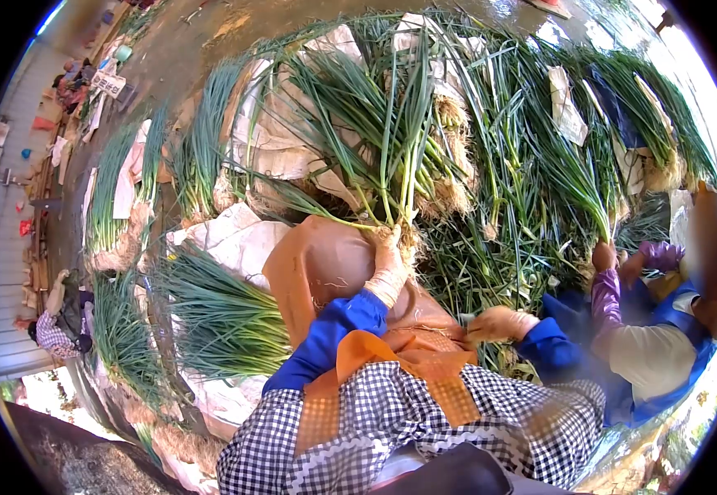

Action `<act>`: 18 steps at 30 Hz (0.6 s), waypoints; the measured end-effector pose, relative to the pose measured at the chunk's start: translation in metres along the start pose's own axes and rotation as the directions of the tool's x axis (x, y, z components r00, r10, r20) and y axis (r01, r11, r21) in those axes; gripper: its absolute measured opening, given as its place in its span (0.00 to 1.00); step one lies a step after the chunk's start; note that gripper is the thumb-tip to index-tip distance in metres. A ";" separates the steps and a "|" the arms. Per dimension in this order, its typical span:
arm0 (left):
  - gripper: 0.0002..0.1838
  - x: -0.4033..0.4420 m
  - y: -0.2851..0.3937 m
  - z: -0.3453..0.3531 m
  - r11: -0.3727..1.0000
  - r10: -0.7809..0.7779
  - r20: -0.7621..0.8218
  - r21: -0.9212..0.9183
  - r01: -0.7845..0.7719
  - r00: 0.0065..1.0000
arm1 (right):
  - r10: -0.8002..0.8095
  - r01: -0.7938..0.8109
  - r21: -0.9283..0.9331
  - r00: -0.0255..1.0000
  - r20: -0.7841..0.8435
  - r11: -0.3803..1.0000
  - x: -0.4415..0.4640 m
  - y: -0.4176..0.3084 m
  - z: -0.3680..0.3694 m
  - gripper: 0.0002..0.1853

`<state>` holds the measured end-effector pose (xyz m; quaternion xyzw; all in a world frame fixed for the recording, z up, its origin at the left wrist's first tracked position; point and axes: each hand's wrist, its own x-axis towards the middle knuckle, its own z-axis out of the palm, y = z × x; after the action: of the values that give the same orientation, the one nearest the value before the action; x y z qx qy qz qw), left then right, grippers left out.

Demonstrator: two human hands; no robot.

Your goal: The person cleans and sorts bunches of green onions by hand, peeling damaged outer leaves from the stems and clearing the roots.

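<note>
My left hand (389, 260), in a pale glove with a blue sleeve, grips several green onions (409, 177) near their roots, above the orange-brown apron (325, 264) over my lap. Their green leaves point away from me, and the stringy roots hang at the right of the hand. My right hand (494, 325), also gloved, is closed at the right edge of the apron; what it holds, if anything, is too small to make out. Loose green leaves (474, 276) lie just beyond it.
Bundles of green onions (226, 309) lie on white sacks (239, 239) to the left, with more across the front. At the right, a co-worker (651, 355) in purple sleeves holds onions. Another person (57, 330) is at the far left.
</note>
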<state>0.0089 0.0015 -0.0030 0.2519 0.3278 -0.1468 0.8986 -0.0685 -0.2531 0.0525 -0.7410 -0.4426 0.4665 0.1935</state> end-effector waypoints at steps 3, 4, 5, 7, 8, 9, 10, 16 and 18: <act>0.07 -0.001 -0.009 0.009 0.993 0.083 -0.056 0.086 -0.078 0.995 | 0.523 -0.579 -0.202 0.808 -0.272 0.790 -0.004 0.009 -0.038 0.25; 0.07 -0.002 -0.012 0.009 0.983 0.125 -0.031 0.140 -0.120 0.992 | 0.384 -0.451 0.053 0.688 -0.616 0.891 0.015 0.013 -0.055 0.29; 0.06 -0.005 -0.016 0.007 0.967 0.169 -0.006 0.192 -0.165 0.986 | 0.321 -0.321 0.160 0.550 -0.771 0.933 0.040 0.002 -0.073 0.30; 0.08 -0.001 -0.020 -0.003 0.907 0.268 0.027 0.330 -0.262 0.963 | 0.353 -0.289 0.247 0.410 -0.841 0.925 0.094 -0.018 -0.112 0.28; 0.11 -0.001 -0.020 -0.005 0.925 0.252 0.044 0.284 -0.254 0.967 | 0.438 -0.412 0.258 0.437 -0.786 0.874 0.113 -0.019 -0.125 0.26; 0.11 0.013 -0.025 -0.017 0.915 0.295 0.030 0.281 -0.291 0.955 | 0.415 -0.422 0.223 0.446 -0.793 0.879 0.131 -0.007 -0.123 0.24; 0.11 0.019 -0.025 -0.023 0.934 0.271 0.040 0.232 -0.272 0.962 | 0.393 -0.432 0.188 0.456 -0.798 0.882 0.147 0.001 -0.122 0.22; 0.10 0.027 -0.026 -0.030 0.902 0.350 -0.088 0.302 -0.310 0.933 | -0.095 -0.265 -0.364 0.681 -0.727 0.893 0.115 -0.027 -0.076 0.15; 0.09 0.011 -0.012 -0.017 0.982 0.144 -0.083 0.139 -0.132 0.986 | -0.214 0.011 -0.327 0.776 -0.593 0.945 0.073 -0.047 -0.041 0.10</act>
<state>0.0035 0.0000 -0.0258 0.3398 0.3402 -0.0939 0.8718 -0.0432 -0.1614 0.0677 -0.8454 -0.4648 0.1096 0.2394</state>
